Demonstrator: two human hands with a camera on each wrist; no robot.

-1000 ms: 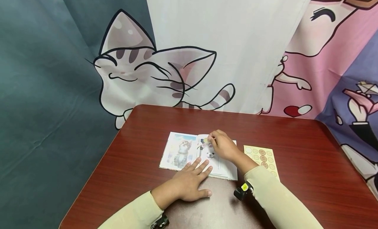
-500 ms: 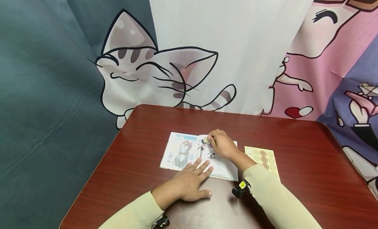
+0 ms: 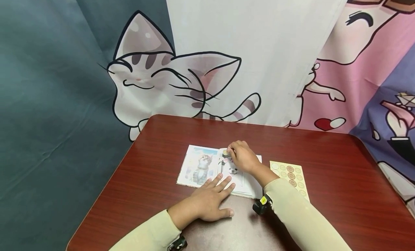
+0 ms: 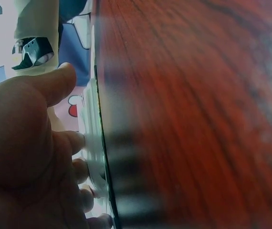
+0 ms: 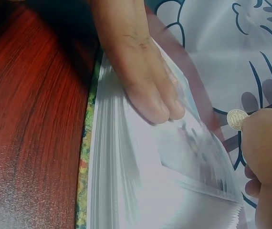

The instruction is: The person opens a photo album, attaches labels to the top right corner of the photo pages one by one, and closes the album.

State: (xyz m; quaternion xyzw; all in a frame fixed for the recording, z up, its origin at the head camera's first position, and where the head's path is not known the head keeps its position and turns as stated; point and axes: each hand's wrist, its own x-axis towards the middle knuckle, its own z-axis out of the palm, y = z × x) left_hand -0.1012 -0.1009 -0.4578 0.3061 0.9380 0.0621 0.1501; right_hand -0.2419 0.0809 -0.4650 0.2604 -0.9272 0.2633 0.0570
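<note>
A book [image 3: 253,184] lies open on the table, a kitten picture [image 3: 202,168] on its left page and a white puppy picture [image 3: 232,170] on the right. Along the near edge my left hand [image 3: 210,202] rests with spread, straight fingers on the pages; the left wrist view shows its fingertips against the page stack [image 4: 94,129]. Over the upper part of the right page, my right hand [image 3: 244,156] pinches a small round gold sticker [image 5: 236,119] between thumb and forefinger. The sticker's far edge is hidden by the fingertips.
To the right of the book lies a yellow sheet of round stickers [image 3: 299,177], partly behind the right forearm, with a bare white circle [image 3: 275,166] at its top left corner. The red-brown table [image 3: 136,193] ends at a cartoon-printed cloth backdrop [image 3: 272,35].
My right wrist and forearm have turned slightly to the left, with the fingers still at the top of the right page. The left hand stays in place on the book.
</note>
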